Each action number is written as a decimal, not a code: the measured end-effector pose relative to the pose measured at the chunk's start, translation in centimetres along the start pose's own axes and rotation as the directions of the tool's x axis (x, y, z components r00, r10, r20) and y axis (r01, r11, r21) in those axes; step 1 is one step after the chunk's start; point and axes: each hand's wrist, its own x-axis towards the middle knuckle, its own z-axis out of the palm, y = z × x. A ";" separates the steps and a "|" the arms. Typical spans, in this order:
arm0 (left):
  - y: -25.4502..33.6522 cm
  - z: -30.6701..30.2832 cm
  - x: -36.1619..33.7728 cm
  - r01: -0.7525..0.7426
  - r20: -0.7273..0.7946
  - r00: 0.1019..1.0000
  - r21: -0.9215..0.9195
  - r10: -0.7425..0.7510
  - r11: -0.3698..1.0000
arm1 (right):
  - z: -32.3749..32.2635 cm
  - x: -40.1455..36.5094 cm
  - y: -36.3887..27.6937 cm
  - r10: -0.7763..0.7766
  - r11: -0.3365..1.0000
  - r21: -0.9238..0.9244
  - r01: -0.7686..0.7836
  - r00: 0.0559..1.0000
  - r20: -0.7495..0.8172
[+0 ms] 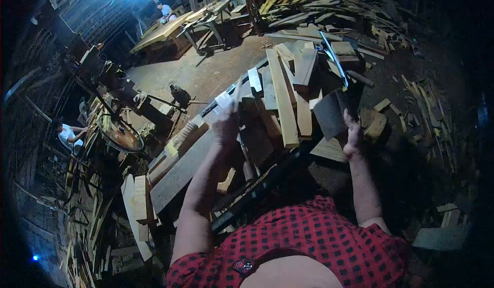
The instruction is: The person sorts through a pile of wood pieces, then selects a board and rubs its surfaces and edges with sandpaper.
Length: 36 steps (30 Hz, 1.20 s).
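Note:
At the right, my right hand (353, 139) grips the edge of a dark grey, flat-faced wooden block (330, 115), held up over the wood pile. My left hand (225, 127) is over the left part of the pile, smeared by motion. A thin pale streak rises from it, and I cannot make out whether it is a finger or a held thing. Between my hands lie a long pale wooden plank (283, 103) and a shorter wooden beam (305, 66). Below my left hand rests a wide grey board (182, 177).
A bluish-white saw-like strip (334, 59) lies on the pile's far right. A large wheel (119, 136) stands at left. One person (69, 136) is at far left, another (165, 13) by a far table (164, 33). Scrap slats (319, 2) heap up behind.

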 end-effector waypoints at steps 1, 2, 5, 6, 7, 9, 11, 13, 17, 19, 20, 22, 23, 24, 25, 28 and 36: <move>0.6 0.4 -0.1 -0.001 0.040 0.999 -0.120 0.006 0.993 | -0.6 0.0 -0.1 -0.008 1.000 0.001 0.008 1.000 0.000; 1.1 1.1 -0.2 -0.006 0.035 0.999 -0.124 0.010 0.992 | -1.8 0.2 -0.4 0.006 1.000 0.006 -0.006 0.999 0.032; 2.7 2.8 -1.2 -0.179 0.057 0.982 -0.010 0.179 0.984 | -6.1 1.7 0.8 0.023 0.998 0.050 -0.024 0.999 0.032; 3.1 2.9 -1.5 -0.201 0.140 0.971 0.040 0.194 0.979 | -7.1 2.1 1.3 0.009 0.998 0.066 -0.008 1.000 -0.008; 3.5 3.0 -1.7 -0.227 0.223 0.953 0.088 0.203 0.970 | -7.9 2.5 1.9 -0.003 0.997 0.083 0.007 0.999 -0.049; 4.4 2.2 -1.7 -0.217 0.287 0.942 0.124 0.175 0.968 | -6.6 1.4 1.2 0.002 0.995 0.099 0.003 0.999 -0.047; 5.3 0.4 -1.2 -0.259 0.310 0.920 0.018 0.241 0.966 | -4.8 0.2 0.7 0.000 0.993 0.116 0.006 0.999 -0.055; 4.3 1.6 -1.4 -0.217 0.375 0.905 -0.003 0.202 0.976 | -3.6 -0.5 0.4 -0.009 1.000 -0.018 0.007 0.996 -0.090; 5.7 0.9 -1.2 -0.120 0.578 0.811 0.014 0.090 0.993 | -7.2 2.5 4.8 0.015 0.996 0.088 -0.010 0.998 -0.057; 5.8 0.9 -1.9 -0.160 0.564 0.816 0.012 0.125 0.987 | -8.0 3.5 6.1 -0.017 0.996 0.086 0.024 0.997 -0.078; 6.1 0.5 -2.0 -0.192 0.552 0.820 0.014 0.152 0.981 | -7.7 3.5 6.1 -0.043 0.996 0.080 0.051 0.995 -0.093; 6.1 -0.3 -1.4 -0.124 0.584 0.807 0.026 0.086 0.992 | -7.5 3.1 5.8 -0.069 0.995 0.068 0.076 0.992 -0.105; 6.0 -0.8 -0.9 -0.059 0.614 0.789 0.042 0.021 0.997 | -5.3 1.5 4.0 -0.029 0.990 0.132 0.045 0.993 -0.118; 5.6 -0.8 -0.6 -0.018 0.624 0.781 -0.018 0.025 1.000 | -4.1 0.6 2.9 0.011 0.981 0.196 0.015 0.992 -0.129; 5.2 -0.8 -0.2 -0.016 0.622 0.783 -0.020 0.025 1.000 | -4.4 0.8 3.1 0.009 0.981 0.193 0.016 0.992 -0.128; 4.4 -0.8 0.9 0.029 0.811 0.575 -0.146 0.103 0.989 | -5.5 1.6 4.2 0.033 0.945 0.326 -0.004 0.996 -0.085; 12.2 -2.0 6.0 0.155 0.592 0.793 -0.424 0.143 0.892 | -7.3 1.9 6.1 -0.007 0.984 0.177 0.027 0.994 -0.110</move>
